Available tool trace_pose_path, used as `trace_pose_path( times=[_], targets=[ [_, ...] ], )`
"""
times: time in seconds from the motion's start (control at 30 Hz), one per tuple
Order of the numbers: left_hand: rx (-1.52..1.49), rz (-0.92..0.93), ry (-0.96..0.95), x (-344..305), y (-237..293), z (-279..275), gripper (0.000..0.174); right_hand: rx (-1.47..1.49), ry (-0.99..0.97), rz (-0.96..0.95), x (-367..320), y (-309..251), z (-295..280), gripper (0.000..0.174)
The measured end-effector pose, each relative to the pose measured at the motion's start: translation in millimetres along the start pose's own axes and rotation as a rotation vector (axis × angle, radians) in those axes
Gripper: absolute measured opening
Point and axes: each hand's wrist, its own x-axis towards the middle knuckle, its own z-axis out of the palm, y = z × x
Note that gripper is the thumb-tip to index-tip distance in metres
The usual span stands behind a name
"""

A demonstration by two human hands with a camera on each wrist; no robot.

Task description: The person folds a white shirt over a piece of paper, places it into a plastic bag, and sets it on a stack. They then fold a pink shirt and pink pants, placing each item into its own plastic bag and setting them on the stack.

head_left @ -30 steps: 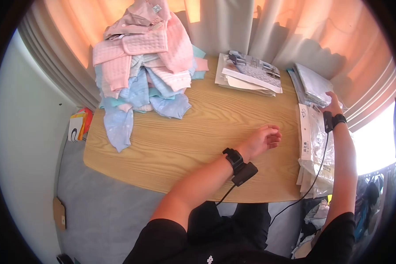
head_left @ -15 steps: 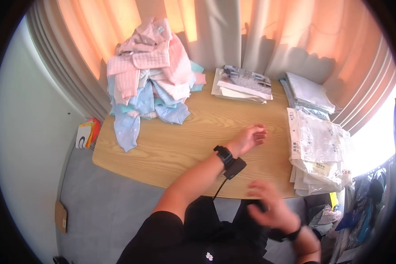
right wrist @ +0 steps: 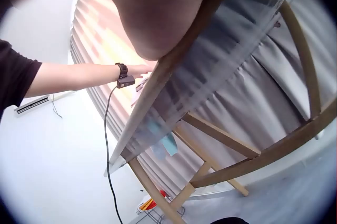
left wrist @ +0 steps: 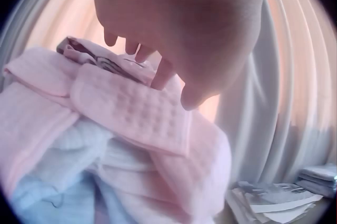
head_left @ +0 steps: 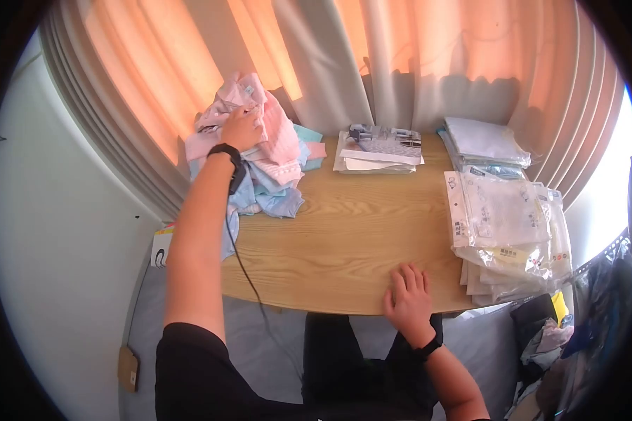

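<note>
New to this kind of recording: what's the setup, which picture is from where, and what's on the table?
No machine: the grips are a person's bare hands; cameras sit on the head and both wrists. The head view looks down on a table. The left hand touches a pile of pink and blue clothes; its wrist view shows fingers on a pink quilted piece. The right hand lies flat on the near edge; its wrist view looks under the table. Booklets and plastic packets also lie there.

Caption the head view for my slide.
Left hand on the clothes pile, right hand flat on the wooden table.
</note>
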Motion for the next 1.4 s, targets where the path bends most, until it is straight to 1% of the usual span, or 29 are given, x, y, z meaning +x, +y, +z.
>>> trace_pose_path(
  times=[0.03, 0.1, 0.17, 0.23, 0.33, 0.37, 0.43, 0.47, 0.53, 0.6, 0.67, 0.73, 0.8, 0.83, 0.87, 0.93, 0.97, 1.0, 1.03, 1.07, 1.1, 1.17, 1.23, 1.27, 1.3, 1.37, 1.4],
  targets=[
    [0.079, -0.059, -0.094, 2.0, -7.0, -5.7, 0.047, -0.008, -0.003, 0.003, -1.1, 2.4, 1.7, 0.039],
    [0.133, -0.173, -0.173, -0.5, -17.1, -3.3, 0.053, -0.019, -0.001, -0.001, -0.5, 3.4, 1.6, 0.039],
    [0.142, -0.258, -0.219, -0.1, -19.7, 3.2, 0.056, -0.012, 0.005, 0.003, 0.7, 2.4, 1.6, 0.04],
    [0.106, -0.318, -0.235, -1.3, -15.0, 0.8, 0.055, 0.011, 0.01, 0.014, 1.2, 1.6, -1.1, 0.04],
    [0.057, -0.178, 0.238, -1.4, -13.3, 6.2, 0.048, 0.014, 0.012, 0.016, 1.0, 1.4, -1.0, 0.041],
    [-0.022, -0.146, 0.311, -0.7, -13.9, 4.5, 0.045, 0.013, 0.015, 0.016, 1.5, 0.7, -0.4, 0.041],
    [-0.185, -0.086, 0.455, 1.7, 10.1, -23.3, 0.038, 0.009, 0.018, 0.01, 0.8, 1.4, -1.1, 0.04],
    [-0.256, -0.036, 0.516, 0.3, 29.4, -37.5, 0.036, 0.004, 0.02, 0.007, 1.4, 2.0, -0.9, 0.04],
    [-0.398, 0.062, 0.628, -16.7, 86.4, -64.7, 0.031, -0.004, 0.017, 0.002, -0.7, 2.1, 0.1, 0.041],
    [-0.776, 0.087, 0.446, -45.0, 143.8, -88.7, 0.031, -0.004, 0.011, -0.005, -2.0, 2.5, 0.9, 0.045],
    [-0.817, 0.122, 0.342, -84.8, 190.2, -91.9, 0.03, 0.045, 0.026, 0.007, -2.3, 2.6, -1.1, 0.052],
    [-1.037, 0.07, 0.239, -129.9, 237.9, -93.1, 0.026, 0.143, 0.06, 0.049, -3.7, 1.4, -4.1, 0.061],
    [-1.397, -0.127, -0.098, -180.4, 274.9, -86.5, 0.023, 0.318, 0.058, 0.13, -7.3, -0.6, -10.0, 0.068],
    [-1.401, -0.209, -0.205, -204.8, 289.0, -80.0, 0.021, 0.401, 0.059, 0.175, -7.9, -1.2, -11.3, 0.072],
    [-1.405, -0.289, -0.318, -224.4, 299.2, -72.2, 0.019, 0.449, 0.085, 0.145, -7.3, -0.5, -9.7, 0.073],
    [-1.497, -0.294, -0.221, -256.3, 317.6, -57.4, 0.017, 0.526, 0.123, 0.124, -15.1, 5.0, -8.9, 0.073],
    [-1.555, -0.311, -0.186, -274.0, 332.6, -52.3, 0.015, 0.453, 0.064, 0.097, -20.3, 7.9, -14.4, 0.071],
    [-1.549, -0.329, -0.156, -286.2, 340.4, -51.5, 0.013, 0.38, -0.005, 0.069, -20.8, 7.3, -21.1, 0.069],
    [-1.513, -0.356, -0.173, -295.0, 346.4, -62.9, 0.014, 0.314, -0.068, 0.029, -21.1, 5.1, -24.3, 0.067],
    [-1.47, -0.375, -0.179, -300.0, 350.3, -78.5, 0.014, 0.331, -0.04, 0.051, -25.2, 3.2, -23.3, 0.058],
    [-1.422, -0.391, -0.176, -305.6, 352.8, -87.7, 0.015, 0.344, -0.041, 0.061, -31.0, 4.8, -21.9, 0.058],
    [-1.512, -0.423, -0.123, -324.8, 359.2, -84.7, 0.019, 0.379, -0.028, 0.069, -39.3, 8.3, -15.4, 0.056],
    [-1.633, -0.49, -0.061, -335.3, 365.7, -92.4, 0.02, 0.491, -0.001, 0.151, -48.6, 3.7, -15.0, 0.053],
    [-1.567, -0.419, -0.116, -343.7, 361.1, -92.2, 0.021, 0.548, 0.011, 0.194, -52.4, -2.1, -19.0, 0.051],
    [-1.591, -0.386, -0.166, -346.9, 357.8, -92.9, 0.021, 0.606, 0.022, 0.236, -57.1, -6.2, -21.4, 0.049],
    [-1.63, -0.322, -0.265, -351.6, 352.8, -97.7, 0.02, 0.833, 0.011, 0.308, -71.3, -7.0, -15.6, 0.049],
    [-1.633, -0.27, -0.301, -348.8, 349.4, -102.7, 0.017, 0.947, 0.006, 0.344, -77.8, -8.4, -14.0, 0.049]
  ],
)
